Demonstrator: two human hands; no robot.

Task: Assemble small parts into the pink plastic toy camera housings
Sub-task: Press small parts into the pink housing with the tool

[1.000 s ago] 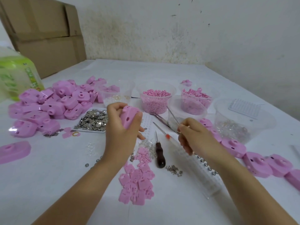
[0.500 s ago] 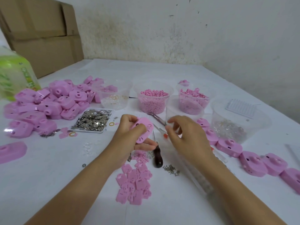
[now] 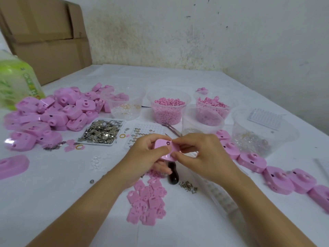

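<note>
Pink housing was held mid-frame, just above the bench. Left hand curled round its left side, right hand pinched its right edge. Spare housings were piled upper left.

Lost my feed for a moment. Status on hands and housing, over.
Left hand grips pink plastic toy camera housing. Right hand pinches its other end. Dark-handled awl lies beneath the hands; nothing blocks the part.

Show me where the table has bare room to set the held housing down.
Bare table lies near-left, between the left forearm and the lone housing, and far behind the tubs. Crowded: the housing pile, metal-piece tray, pink plates, housing row.
</note>
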